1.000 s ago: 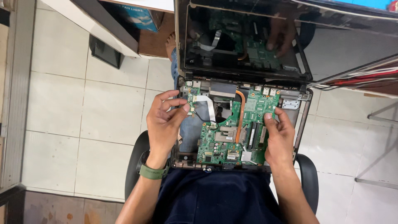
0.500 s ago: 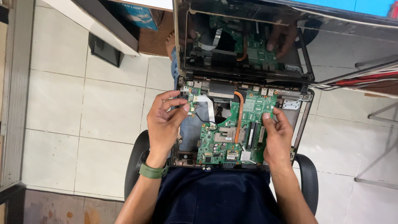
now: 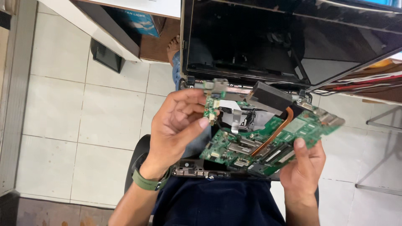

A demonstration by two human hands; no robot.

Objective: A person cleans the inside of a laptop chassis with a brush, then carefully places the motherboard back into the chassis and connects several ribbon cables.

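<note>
Above the lap, left hand (image 3: 176, 127) pinches the small green daughterboard (image 3: 210, 108) at the motherboard's (image 3: 268, 140) left end, thumb and forefinger closed on it. Right hand (image 3: 302, 165) grips the motherboard's right edge from below, thumb on top. Board tilted, raised clear of the one laptop base (image 3: 197, 168). One copper heat pipe (image 3: 274, 134), one dark screen (image 3: 268, 42). White floor tiles (image 3: 83, 109) below; worktop (image 3: 104, 12) edge upper left.

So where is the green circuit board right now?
Head view, centre: the green circuit board is lifted between left hand and right hand, below the laptop screen.
</note>
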